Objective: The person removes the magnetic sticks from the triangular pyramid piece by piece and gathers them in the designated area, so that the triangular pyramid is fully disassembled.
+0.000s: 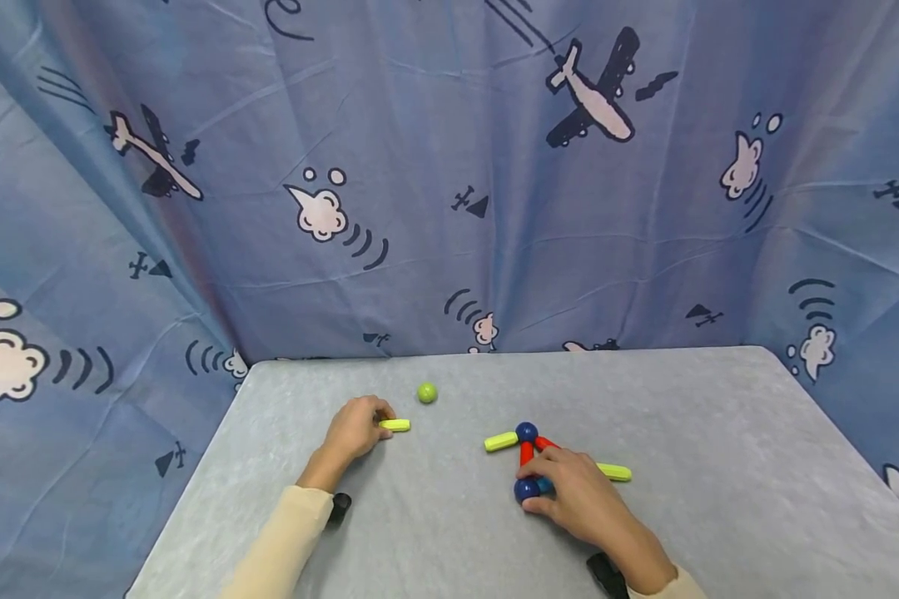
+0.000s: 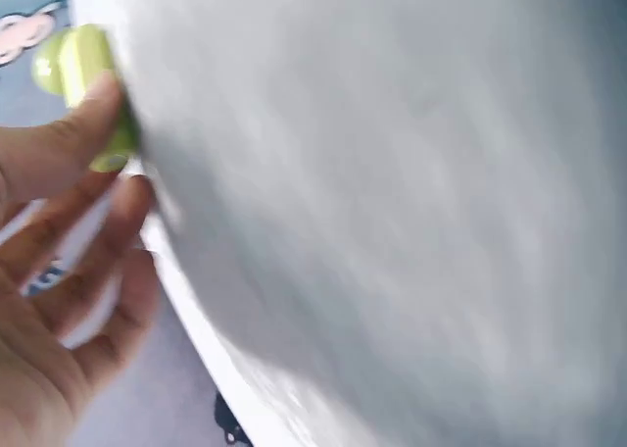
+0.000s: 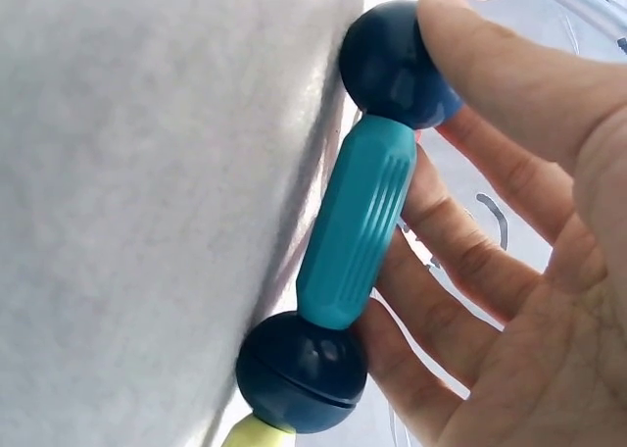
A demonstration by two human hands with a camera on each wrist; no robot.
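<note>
My left hand (image 1: 355, 428) pinches a short yellow-green rod (image 1: 395, 425) at the table's left side; in the left wrist view the thumb lies along the rod (image 2: 86, 70). Beyond it sits a lime green ball (image 1: 427, 393). My right hand (image 1: 580, 491) holds a flat magnetic-toy frame of balls and rods by its near dark blue ball (image 1: 526, 489). In the right wrist view, the thumb presses that ball (image 3: 387, 60), and a teal rod (image 3: 358, 222) joins it to a second blue ball (image 3: 302, 373). The far blue ball (image 1: 527, 432) meets red rods (image 1: 526, 453).
Yellow-green rods stick out from the frame, one at its left (image 1: 501, 442) and one at its right (image 1: 614, 472). Everything lies on a grey table (image 1: 434, 532). A blue curtain (image 1: 419, 274) with printed airplanes hangs behind the table's far edge.
</note>
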